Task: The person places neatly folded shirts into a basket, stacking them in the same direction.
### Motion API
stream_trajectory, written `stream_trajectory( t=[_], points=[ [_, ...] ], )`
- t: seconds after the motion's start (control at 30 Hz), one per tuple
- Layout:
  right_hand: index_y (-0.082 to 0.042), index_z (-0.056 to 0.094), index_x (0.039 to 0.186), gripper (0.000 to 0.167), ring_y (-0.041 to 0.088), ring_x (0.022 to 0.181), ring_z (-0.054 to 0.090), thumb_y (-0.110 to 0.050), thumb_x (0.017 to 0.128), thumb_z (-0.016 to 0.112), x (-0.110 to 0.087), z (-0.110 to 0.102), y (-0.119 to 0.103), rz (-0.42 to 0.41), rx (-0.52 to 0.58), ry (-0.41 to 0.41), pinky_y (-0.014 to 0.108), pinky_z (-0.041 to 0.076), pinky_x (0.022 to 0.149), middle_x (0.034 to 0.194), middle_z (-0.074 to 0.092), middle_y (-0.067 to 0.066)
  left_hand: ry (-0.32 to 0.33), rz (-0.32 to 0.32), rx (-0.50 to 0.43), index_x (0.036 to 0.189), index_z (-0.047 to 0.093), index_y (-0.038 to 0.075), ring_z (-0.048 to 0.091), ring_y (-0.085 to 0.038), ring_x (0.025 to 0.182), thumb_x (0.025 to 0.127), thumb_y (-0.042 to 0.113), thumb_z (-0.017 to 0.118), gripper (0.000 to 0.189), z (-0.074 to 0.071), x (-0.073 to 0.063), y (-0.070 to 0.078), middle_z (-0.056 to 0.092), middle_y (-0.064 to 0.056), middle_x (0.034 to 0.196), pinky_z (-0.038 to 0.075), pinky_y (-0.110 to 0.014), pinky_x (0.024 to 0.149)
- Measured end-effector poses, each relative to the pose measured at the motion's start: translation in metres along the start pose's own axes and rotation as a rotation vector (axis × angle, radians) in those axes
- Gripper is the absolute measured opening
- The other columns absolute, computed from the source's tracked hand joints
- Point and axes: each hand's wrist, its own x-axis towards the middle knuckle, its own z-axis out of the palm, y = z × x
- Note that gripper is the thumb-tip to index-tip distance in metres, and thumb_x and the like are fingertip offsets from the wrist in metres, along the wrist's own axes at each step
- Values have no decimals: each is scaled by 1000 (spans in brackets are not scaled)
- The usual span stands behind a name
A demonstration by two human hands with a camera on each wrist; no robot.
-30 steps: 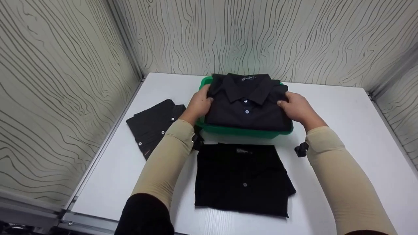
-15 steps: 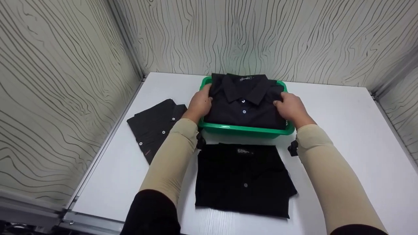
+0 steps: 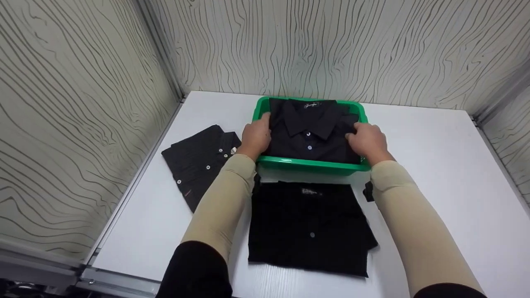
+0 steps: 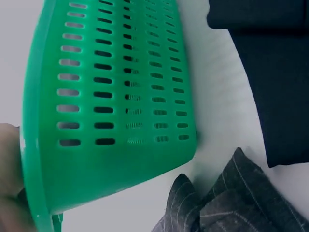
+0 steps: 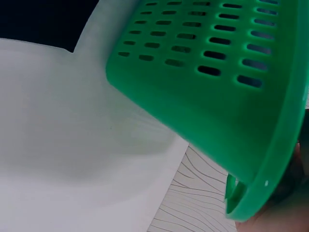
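Note:
A folded dark navy shirt (image 3: pixel 308 142), collar toward the back, lies within the green plastic basket (image 3: pixel 310 164). My left hand (image 3: pixel 256 135) grips the shirt's left side, inside the basket's left wall. Its right side is held by my right hand (image 3: pixel 367 140), thumb on top of the cloth; the other fingertips are hidden. In the left wrist view the slotted basket wall (image 4: pixel 116 169) fills the middle, with part of the left hand (image 4: pixel 8 179) behind the rim. The right wrist view shows the basket's other corner (image 5: pixel 193 111).
A folded black shirt (image 3: pixel 310 252) lies in front of the basket on the white table (image 3: pixel 447 165). To the left is a dark grey pinstriped shirt (image 3: pixel 192 161), partly under the left forearm. Patterned wall panels (image 3: pixel 323 49) stand behind and beside the table.
The navy shirt has sunk lower into the basket, so more of the green rim shows. Both hands moved down with it, and the right hand shifted slightly left.

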Motion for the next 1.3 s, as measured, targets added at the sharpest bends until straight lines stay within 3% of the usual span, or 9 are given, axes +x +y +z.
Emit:
stream_trajectory(
  t=[0.37, 0.5, 0.63, 0.9, 1.07, 1.3],
  points=[
    [5, 57, 137, 46, 47, 109, 50, -23, 101, 54, 2, 13, 0, 13, -120, 65, 63, 37, 95, 125, 60, 30, 27, 36, 182, 139, 52, 9, 70, -25, 99, 106, 13, 50, 34, 12, 2, 6, 74, -10, 105, 49, -46, 92],
    [3, 62, 132, 41, 45, 102, 50, -22, 100, 56, 4, 18, -2, 0, -183, 88, 61, 37, 88, 116, 64, 29, 48, 27, 212, 129, 56, 9, 70, -26, 97, 107, 14, 46, 24, 15, 2, 8, 75, -11, 103, 49, -47, 91],
    [3, 67, 123, 35, 44, 96, 50, -21, 98, 59, 4, 22, -3, -31, -245, 114, 58, 37, 82, 105, 65, 28, 71, 11, 186, 123, 57, 8, 69, -29, 93, 108, 13, 43, 20, 17, 1, 10, 74, -12, 102, 47, -46, 90],
    [2, 71, 114, 31, 41, 90, 48, -20, 96, 60, 6, 26, -2, -58, -321, 137, 55, 36, 76, 96, 67, 25, 23, 3, 344, 135, 54, 9, 71, -25, 94, 109, 11, 42, 28, 21, 3, 14, 75, -10, 101, 46, -48, 95],
    [3, 72, 103, 26, 40, 88, 46, -19, 94, 62, 7, 27, -3, -65, -335, 124, 55, 35, 76, 88, 66, 23, 5, -12, 363, 136, 55, 10, 71, -25, 95, 109, 11, 42, 30, 23, 4, 15, 75, -10, 102, 44, -46, 95],
    [3, 73, 102, 26, 37, 87, 46, -17, 94, 59, 9, 33, -3, -52, -366, 99, 54, 35, 76, 86, 66, 21, 2, -4, 372, 128, 59, 10, 70, -24, 91, 109, 11, 42, 26, 25, 1, 16, 75, -10, 100, 43, -45, 92]
  ],
)
